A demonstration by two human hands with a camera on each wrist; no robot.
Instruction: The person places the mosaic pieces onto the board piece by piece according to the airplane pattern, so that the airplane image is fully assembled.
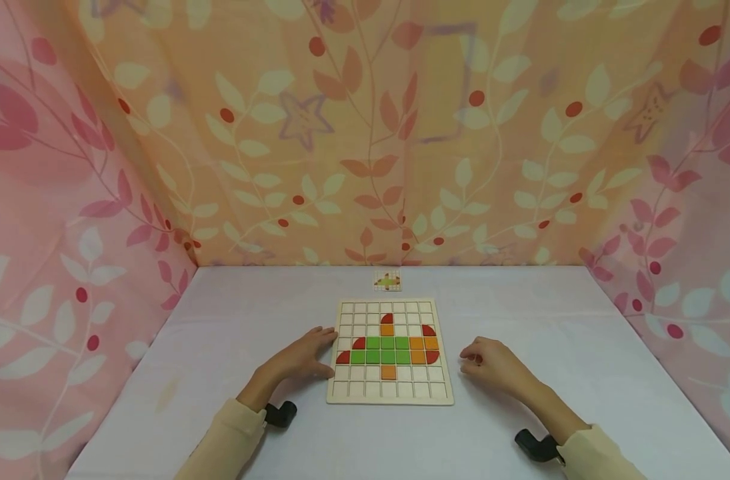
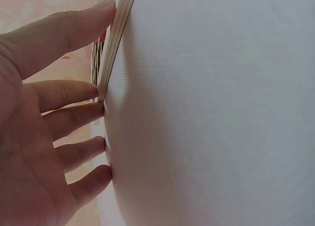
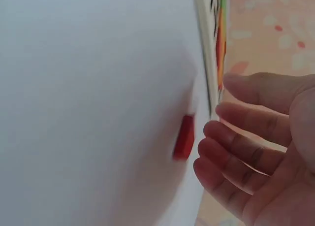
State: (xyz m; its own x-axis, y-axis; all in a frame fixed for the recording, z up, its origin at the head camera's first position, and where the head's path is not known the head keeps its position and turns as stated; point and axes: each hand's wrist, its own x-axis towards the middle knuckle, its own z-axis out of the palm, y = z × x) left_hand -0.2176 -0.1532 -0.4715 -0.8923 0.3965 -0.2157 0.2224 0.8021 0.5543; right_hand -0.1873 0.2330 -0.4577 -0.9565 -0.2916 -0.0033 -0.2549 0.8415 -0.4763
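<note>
A pale wooden grid board point(image 1: 353, 388) lies flat on the table, with green tiles point(image 1: 387, 343), orange tiles point(image 1: 389, 372) and red rounded tiles point(image 1: 343, 358) set in its cells. At the board's left edge is my left hand point(image 1: 305, 355), fingers spread; its thumb and forefinger touch the edge in the left wrist view. My right hand point(image 1: 493, 365) hovers to the right of the board with loosely bent fingers and nothing between them. A loose red piece point(image 3: 184, 137) lies on the table close to those fingertips in the right wrist view; the head view does not show it.
Behind the board lies a small card point(image 1: 387, 281) printed with a similar coloured grid pattern. The table has a white cover point(image 1: 251, 300). Patterned cloth point(image 1: 365, 167) stands behind and on both sides. A black curved holder point(image 1: 535, 445) sits at each wrist.
</note>
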